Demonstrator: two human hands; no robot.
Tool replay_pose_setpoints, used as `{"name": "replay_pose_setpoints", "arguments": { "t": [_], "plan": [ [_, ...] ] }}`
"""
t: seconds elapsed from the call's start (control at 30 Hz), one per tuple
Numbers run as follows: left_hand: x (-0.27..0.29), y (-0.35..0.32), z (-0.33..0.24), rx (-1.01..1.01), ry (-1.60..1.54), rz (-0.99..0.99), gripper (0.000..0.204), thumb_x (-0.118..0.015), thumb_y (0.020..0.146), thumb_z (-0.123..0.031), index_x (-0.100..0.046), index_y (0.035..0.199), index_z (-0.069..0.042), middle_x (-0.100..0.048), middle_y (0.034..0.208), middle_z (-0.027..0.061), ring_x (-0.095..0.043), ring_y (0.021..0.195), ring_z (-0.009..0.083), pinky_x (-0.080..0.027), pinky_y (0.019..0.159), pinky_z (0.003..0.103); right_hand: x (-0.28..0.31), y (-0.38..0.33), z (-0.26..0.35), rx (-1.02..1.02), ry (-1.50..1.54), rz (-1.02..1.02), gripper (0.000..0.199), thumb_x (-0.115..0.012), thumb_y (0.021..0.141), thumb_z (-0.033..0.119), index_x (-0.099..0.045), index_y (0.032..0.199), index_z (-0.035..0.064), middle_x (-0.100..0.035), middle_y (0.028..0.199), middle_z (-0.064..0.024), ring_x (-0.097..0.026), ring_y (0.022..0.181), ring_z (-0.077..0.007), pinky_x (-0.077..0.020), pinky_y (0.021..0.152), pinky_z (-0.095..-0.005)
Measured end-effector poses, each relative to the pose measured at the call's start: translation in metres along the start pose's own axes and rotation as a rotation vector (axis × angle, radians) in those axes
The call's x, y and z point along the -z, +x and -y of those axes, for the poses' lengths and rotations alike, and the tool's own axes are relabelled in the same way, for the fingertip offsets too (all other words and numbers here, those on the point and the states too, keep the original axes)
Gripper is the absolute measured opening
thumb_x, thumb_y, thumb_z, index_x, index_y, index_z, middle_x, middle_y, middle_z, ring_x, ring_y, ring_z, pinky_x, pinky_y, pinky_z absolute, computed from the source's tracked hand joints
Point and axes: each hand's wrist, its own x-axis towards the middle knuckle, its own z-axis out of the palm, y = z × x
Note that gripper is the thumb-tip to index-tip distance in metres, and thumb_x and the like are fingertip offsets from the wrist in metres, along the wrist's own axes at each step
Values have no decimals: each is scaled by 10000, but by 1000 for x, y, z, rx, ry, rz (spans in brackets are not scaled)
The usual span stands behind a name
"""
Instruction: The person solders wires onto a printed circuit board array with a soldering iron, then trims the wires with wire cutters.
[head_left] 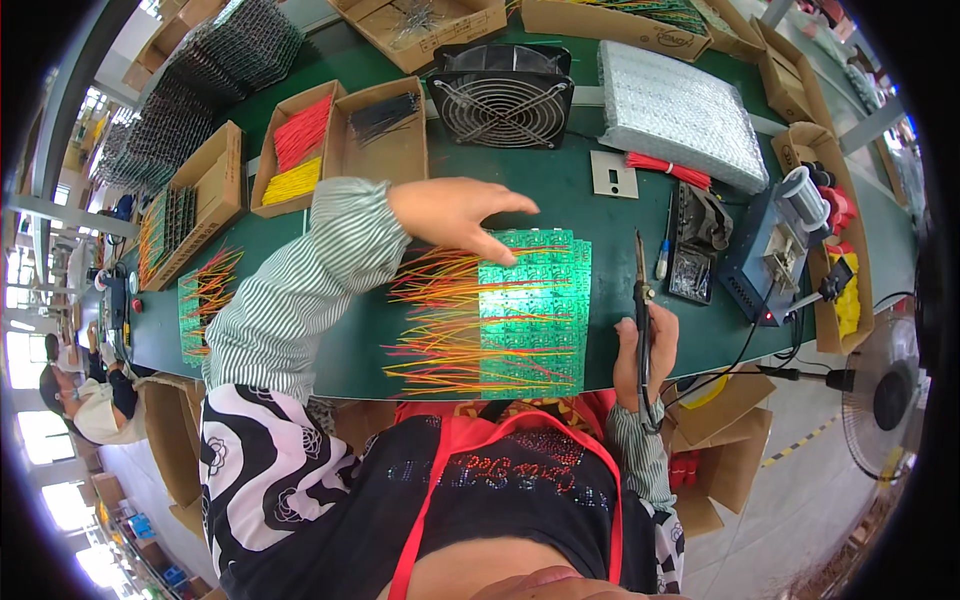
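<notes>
My left hand (462, 212) hovers at the far edge of a green circuit board panel (530, 330), thumb and fingers apart with nothing visible between them. Its thumb tip overlaps the panel's far left corner; whether it touches, I cannot tell. Red and yellow wires (430, 325) fan out leftward from the panel, which seems to lie on a second one showing along the right side. To the right of the boards, my right hand (648, 350) is closed around a soldering iron (642, 290), held upright in view with its tip pointing away from me.
Boxes of red wires (302, 135), yellow wires (293, 180) and black wires (385, 117) stand at the back left. A black fan (502, 105) sits behind the boards. At right are a blue soldering unit (765, 255), a solder spool (803, 198) and a bubble-wrapped pack (680, 110).
</notes>
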Motion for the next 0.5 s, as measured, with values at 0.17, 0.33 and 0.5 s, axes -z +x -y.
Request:
{"name": "replay_pose_setpoints", "arguments": {
  "t": [0.17,0.33,0.5],
  "plan": [
    [-16,-7,-2,121,-184,-1,535,-604,846,-358,-488,1214,13,-559,1148,195,-515,1103,318,-415,930,384,-4,3,12,-40,47,40,293,-619,841,78,-492,1083,-27,-511,941,-127,-548,753,-187,-458,686,-289],
    [-10,0,-23,33,73,-108,436,-614,811,-258,-536,1161,-11,-592,1091,170,-529,1064,311,-416,913,389,-2,1,11,-35,5,22,304,-630,824,54,-498,1089,-15,-537,919,-149,-552,774,-228,-454,707,-322],
    [-11,14,-19,4,60,-123,430,-583,827,-281,-535,1177,-36,-601,1075,179,-549,1031,321,-428,889,394,-2,2,6,-65,4,4,308,-628,815,39,-499,1090,-12,-538,944,-149,-553,787,-231,-449,729,-321]
  ]
}}
